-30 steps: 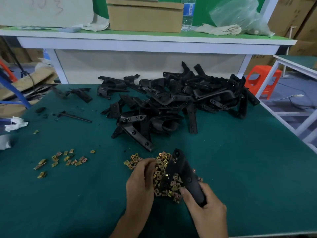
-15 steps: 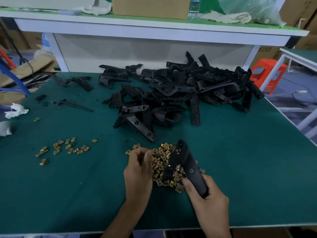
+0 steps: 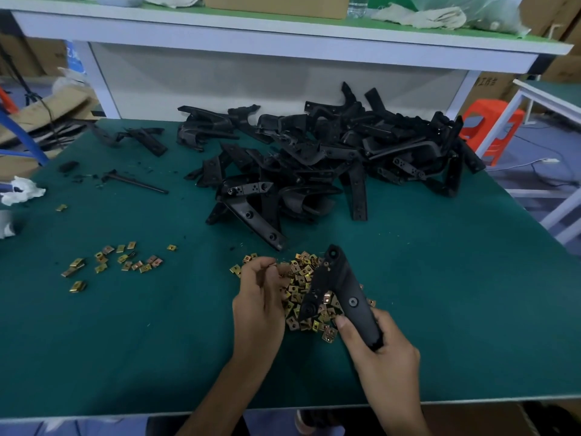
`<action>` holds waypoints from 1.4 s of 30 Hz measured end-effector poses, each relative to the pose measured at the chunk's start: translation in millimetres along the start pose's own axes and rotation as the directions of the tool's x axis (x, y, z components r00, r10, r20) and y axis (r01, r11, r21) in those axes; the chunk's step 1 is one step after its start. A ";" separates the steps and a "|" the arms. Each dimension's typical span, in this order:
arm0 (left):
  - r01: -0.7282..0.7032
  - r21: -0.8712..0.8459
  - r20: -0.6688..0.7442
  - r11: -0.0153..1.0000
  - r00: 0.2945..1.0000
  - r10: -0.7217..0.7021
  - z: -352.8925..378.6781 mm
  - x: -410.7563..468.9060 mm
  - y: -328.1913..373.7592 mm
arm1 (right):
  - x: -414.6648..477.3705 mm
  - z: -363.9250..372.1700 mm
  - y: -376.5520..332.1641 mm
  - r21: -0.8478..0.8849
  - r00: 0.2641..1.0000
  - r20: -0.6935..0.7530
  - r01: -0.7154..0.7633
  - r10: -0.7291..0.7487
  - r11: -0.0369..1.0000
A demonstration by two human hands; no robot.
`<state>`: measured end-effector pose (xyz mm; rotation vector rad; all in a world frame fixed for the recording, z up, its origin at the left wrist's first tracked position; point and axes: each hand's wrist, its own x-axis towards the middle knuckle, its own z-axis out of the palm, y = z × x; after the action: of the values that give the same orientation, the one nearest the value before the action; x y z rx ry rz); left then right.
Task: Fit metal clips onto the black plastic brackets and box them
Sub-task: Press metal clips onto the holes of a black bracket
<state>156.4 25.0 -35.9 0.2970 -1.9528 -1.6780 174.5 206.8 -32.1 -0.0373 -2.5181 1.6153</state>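
Note:
My right hand (image 3: 382,350) grips the near end of a black plastic bracket (image 3: 338,287), which lies slanted over a heap of brass-coloured metal clips (image 3: 301,278). One clip sits on the bracket near its middle. My left hand (image 3: 259,303) hovers at the left side of the heap with fingers curled, pinching at the clips; what is between the fingertips is too small to tell. A big pile of black brackets (image 3: 330,158) fills the far middle of the green table (image 3: 440,294).
A second scatter of clips (image 3: 116,262) lies at the left. Loose black parts (image 3: 138,180) and white rags (image 3: 22,191) sit at the far left. Behind stands a white bench with a cardboard box (image 3: 276,6). An orange stool (image 3: 490,127) is at the right.
The view has tilted down a little. My left hand drew back slightly from the heap with fingers pinched together. My right hand keeps its hold on the bracket.

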 end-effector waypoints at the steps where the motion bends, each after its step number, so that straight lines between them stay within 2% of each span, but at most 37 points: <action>1: -0.007 0.001 0.019 1.000 1.000 0.007 -0.7 -0.3 0.7 | 0.1 0.1 0.1 -0.003 1.000 0.001 -0.006 0.006 1.000; 3: 0.056 -0.045 0.068 0.997 0.996 -0.053 -2.8 -0.7 -0.3 | 0.0 0.0 0.8 -0.008 1.000 0.001 -0.008 0.008 1.000; 5: 0.157 -0.171 0.154 0.973 0.979 -0.131 -6.5 -3.2 0.0 | 0.2 -0.1 1.2 -0.001 1.000 0.005 -0.010 0.010 1.000; 7: 0.190 -0.205 0.186 0.960 0.971 -0.152 -10.0 -7.5 0.1 | 0.4 0.4 1.3 -0.005 1.000 0.008 -0.013 0.013 1.000; 13: 0.067 -0.100 0.051 0.993 0.997 -0.062 -7.9 -21.5 8.4 | -0.1 1.2 5.3 -0.056 1.000 0.009 -0.001 0.002 0.998; 19: -0.092 -0.015 0.033 0.996 0.995 0.092 -9.4 -27.3 16.3 | -1.4 2.8 5.6 -0.084 0.999 0.006 0.037 -0.037 0.996; 25: 0.033 -0.116 0.001 0.993 0.999 -0.033 -9.5 -28.0 19.5 | -3.0 3.6 3.3 -0.070 0.998 0.007 0.064 -0.063 0.996; 35: 0.092 -0.175 0.070 0.980 0.994 -0.080 -10.2 -26.9 21.6 | -2.8 4.1 5.2 -0.077 0.999 0.008 0.053 -0.052 0.996; 39: 0.122 -0.251 0.174 0.960 0.982 -0.080 -19.3 -22.4 25.1 | -0.6 4.7 5.5 -0.049 0.998 0.036 0.058 -0.056 0.997; 42: 0.095 -0.221 0.271 0.971 0.962 -0.032 -26.2 -16.8 27.2 | 0.5 5.2 4.1 -0.015 0.997 0.033 0.066 -0.065 0.998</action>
<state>189.1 16.6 -12.1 0.0480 -1.9205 -2.0569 173.0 203.9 -37.9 0.0697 -2.5288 1.5831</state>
